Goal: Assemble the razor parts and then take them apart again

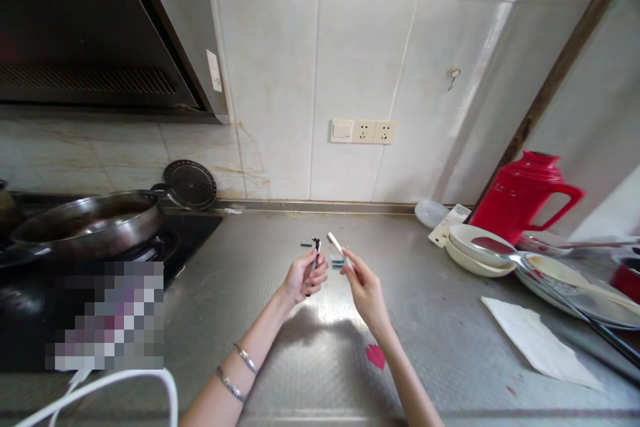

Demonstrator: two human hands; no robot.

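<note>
Above the metal countertop (pixel 250 267), my left hand (pixel 301 278) is closed around a small slim object with a black top (pixel 316 242) and a pale side. Its kind is unclear, and my fingers hide its lower part. My right hand (pixel 364 283) pinches a slim white stick (pixel 336 243), tilted up and to the left. Between and behind the hands, a small clear and dark-green piece (pixel 338 261) lies on the counter, partly covered by my right fingers. A short dark strip (pixel 305 245) rests just behind my left hand. The two held things are apart.
At left, a steel pan (pixel 95 220) stands on the black stove (pixel 195 233) beneath a range hood (pixel 85 27). Bowls (pixel 480 250), plates and a red thermos (pixel 523 197) crowd the right. A white napkin (pixel 540 343) and a pink scrap (pixel 375 356) lie nearer; a white cable (pixel 125 377) is front left.
</note>
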